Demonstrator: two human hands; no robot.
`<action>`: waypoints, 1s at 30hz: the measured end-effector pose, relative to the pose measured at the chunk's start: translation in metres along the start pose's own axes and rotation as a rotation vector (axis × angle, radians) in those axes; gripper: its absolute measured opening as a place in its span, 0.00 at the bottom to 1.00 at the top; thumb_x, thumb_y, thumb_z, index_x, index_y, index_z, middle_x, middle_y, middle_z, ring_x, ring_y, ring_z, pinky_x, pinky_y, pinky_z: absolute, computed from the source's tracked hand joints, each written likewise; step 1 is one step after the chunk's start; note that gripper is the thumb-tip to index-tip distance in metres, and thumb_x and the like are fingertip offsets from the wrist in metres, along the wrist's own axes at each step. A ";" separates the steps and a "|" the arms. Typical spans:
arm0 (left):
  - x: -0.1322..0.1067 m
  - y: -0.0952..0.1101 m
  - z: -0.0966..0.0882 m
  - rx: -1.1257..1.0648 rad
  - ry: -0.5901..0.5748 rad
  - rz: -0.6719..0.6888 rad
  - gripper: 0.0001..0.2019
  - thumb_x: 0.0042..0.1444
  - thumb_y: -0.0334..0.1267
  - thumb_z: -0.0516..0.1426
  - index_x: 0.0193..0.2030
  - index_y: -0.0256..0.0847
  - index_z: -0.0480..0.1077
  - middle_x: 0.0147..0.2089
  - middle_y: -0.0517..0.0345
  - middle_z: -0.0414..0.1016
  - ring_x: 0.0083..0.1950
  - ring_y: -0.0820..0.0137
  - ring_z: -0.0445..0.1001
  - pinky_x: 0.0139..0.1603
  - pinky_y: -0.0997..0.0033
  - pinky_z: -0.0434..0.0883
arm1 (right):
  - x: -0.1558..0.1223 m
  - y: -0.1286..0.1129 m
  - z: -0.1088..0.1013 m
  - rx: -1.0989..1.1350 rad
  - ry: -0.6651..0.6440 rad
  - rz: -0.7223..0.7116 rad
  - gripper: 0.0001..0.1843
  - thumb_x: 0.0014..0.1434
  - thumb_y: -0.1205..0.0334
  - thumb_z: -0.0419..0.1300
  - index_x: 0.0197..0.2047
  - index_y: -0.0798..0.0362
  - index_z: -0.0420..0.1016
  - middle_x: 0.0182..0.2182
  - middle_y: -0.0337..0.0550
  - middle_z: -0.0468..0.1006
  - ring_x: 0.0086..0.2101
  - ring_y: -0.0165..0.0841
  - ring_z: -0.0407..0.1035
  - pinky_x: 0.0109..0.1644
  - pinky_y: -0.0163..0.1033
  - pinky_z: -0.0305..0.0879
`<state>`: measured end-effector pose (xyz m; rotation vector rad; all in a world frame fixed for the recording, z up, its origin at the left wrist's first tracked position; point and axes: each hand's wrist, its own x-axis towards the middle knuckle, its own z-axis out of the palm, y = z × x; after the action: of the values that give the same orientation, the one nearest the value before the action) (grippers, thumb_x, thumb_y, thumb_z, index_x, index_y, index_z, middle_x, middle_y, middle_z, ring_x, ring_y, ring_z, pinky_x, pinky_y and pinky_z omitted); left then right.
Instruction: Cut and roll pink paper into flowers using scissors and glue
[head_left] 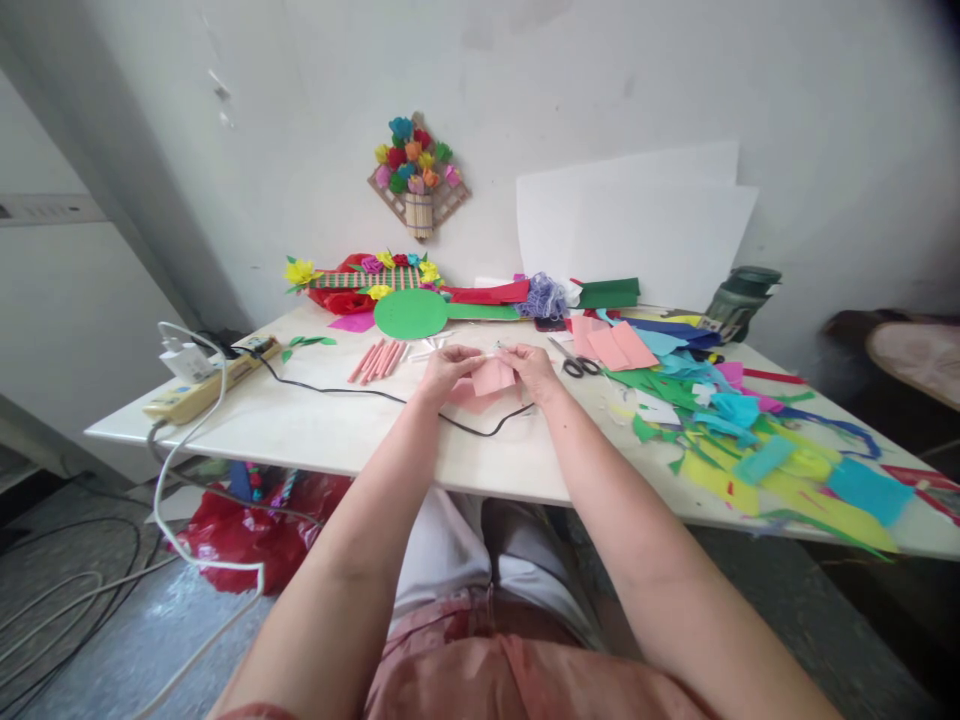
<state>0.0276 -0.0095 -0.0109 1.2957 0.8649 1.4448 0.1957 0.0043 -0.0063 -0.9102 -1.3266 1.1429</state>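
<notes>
Between my two hands, above the middle of the white table, is a small piece of pink paper. The fingers of my left hand pinch its left upper edge. My right hand pinches the right upper edge. A small whitish bit shows between the fingertips, too small to name. More pink paper lies on the table beneath. Left of my hands is a group of rolled pink paper sticks, with several thin white sticks beside them. Scissors with black handles rest just right of my right hand.
Colored paper scraps cover the table's right side, near a dark green bottle. A green paddle-shaped piece and a flower-trimmed strip lie at the back. A black cable runs from a power strip past my hands.
</notes>
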 end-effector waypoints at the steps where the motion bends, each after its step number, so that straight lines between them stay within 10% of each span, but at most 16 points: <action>1: 0.000 0.000 0.000 -0.019 -0.011 0.003 0.21 0.33 0.39 0.69 0.37 0.35 0.75 0.23 0.62 0.70 0.25 0.76 0.69 0.29 0.74 0.67 | 0.000 0.000 0.000 0.006 0.002 0.000 0.18 0.35 0.51 0.68 0.26 0.56 0.75 0.19 0.36 0.72 0.20 0.27 0.61 0.25 0.34 0.55; 30: 0.000 0.003 -0.001 -0.060 -0.053 -0.022 0.15 0.36 0.43 0.68 0.27 0.36 0.72 0.21 0.62 0.69 0.22 0.77 0.66 0.24 0.76 0.63 | -0.001 -0.001 0.001 0.015 -0.034 0.026 0.19 0.35 0.50 0.68 0.25 0.55 0.74 0.16 0.35 0.69 0.17 0.25 0.58 0.22 0.34 0.55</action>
<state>0.0264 -0.0108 -0.0079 1.2699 0.7926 1.4033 0.1951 0.0034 -0.0050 -0.9031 -1.3357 1.1919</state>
